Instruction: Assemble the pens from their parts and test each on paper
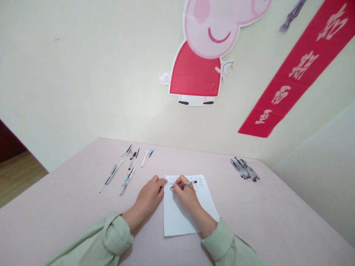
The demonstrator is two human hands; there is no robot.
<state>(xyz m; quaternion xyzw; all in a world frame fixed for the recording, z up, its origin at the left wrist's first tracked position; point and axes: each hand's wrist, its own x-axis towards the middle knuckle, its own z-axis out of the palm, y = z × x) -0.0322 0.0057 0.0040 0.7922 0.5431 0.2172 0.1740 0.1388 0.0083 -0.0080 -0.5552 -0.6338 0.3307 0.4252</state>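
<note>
My right hand (186, 192) is closed around a pen (185, 184) with a clear barrel and a dark end. The pen's tip meets the upper left part of a white sheet of paper (183, 218). Small dark handwriting runs across the top of the sheet, partly hidden by this hand. My left hand (149, 195) rests at the sheet's left edge with its fingers curled in and the thumb reaching onto the paper. A small dark spot shows between its thumb and fingers; I cannot make out whether it is a held thing or shadow.
Several pens and pen parts (133, 155) lie scattered on the left of the pink-covered table (249, 218), some white pens (128, 181) among them. A pile of clear pens (244, 169) lies at the back right. Behind the table rises a wall with a pig cutout (195, 72) and a red banner (294, 74).
</note>
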